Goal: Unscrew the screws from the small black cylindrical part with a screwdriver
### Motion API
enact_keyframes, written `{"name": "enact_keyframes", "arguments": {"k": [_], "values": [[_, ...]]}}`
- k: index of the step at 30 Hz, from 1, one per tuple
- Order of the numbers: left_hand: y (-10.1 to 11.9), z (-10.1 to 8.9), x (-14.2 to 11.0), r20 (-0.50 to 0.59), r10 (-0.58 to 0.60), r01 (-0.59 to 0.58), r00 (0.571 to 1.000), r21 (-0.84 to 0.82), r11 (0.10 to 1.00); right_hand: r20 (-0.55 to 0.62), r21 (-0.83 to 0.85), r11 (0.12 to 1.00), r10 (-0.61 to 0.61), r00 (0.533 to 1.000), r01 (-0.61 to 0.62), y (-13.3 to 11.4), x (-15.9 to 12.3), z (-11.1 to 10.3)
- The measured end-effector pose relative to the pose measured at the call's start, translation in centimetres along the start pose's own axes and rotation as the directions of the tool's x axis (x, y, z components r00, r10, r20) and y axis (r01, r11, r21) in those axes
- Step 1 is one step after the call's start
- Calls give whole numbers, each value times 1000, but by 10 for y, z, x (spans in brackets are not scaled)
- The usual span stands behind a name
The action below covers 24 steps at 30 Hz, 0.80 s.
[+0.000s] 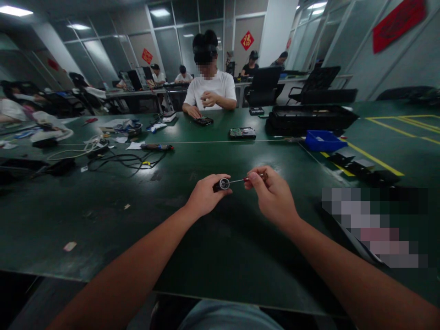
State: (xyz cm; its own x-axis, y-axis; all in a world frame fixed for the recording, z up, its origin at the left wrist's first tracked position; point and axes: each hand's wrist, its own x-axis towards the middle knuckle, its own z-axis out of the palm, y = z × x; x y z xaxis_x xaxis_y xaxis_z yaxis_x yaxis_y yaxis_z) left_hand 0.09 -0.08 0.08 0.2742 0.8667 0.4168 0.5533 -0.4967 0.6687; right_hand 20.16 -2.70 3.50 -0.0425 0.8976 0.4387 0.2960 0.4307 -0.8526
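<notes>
My left hand is closed around a small black part with a round silver face, held just above the green table. My right hand pinches a thin screwdriver with a red handle. Its metal shaft points left and its tip meets the silver face of the part. Both hands hover near the table's middle, close to me.
Across the table a person in a white shirt handles a small device. A hard drive, a blue tray, a black case, tangled cables and a dark tool lie on the table. More people sit behind.
</notes>
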Motion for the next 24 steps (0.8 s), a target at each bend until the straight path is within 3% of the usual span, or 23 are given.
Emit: {"name": "enact_keyframes", "arguments": {"k": [4, 6, 11, 16, 24], "values": [[1, -1, 0, 14, 7, -6, 1000, -5, 1000, -109, 288, 950, 153, 982, -116, 10, 10, -1], [2, 0, 0, 12, 3, -3, 1000, -6, 1000, -145, 321, 939, 172, 974, -118, 12, 11, -2], [3, 0, -1, 1, 2, -2, 1000, -4, 1000, -125, 99, 995, 31, 992, -19, 7, 4, -2], [3, 0, -1, 1, -13, 13, 1000, -5, 1000, -92, -121, 991, -62, 994, 50, 2, -1, -1], [2, 0, -1, -9, -14, 14, 1000, -15, 1000, -70, -188, 980, -75, 995, 60, 0, 0, -4]]}}
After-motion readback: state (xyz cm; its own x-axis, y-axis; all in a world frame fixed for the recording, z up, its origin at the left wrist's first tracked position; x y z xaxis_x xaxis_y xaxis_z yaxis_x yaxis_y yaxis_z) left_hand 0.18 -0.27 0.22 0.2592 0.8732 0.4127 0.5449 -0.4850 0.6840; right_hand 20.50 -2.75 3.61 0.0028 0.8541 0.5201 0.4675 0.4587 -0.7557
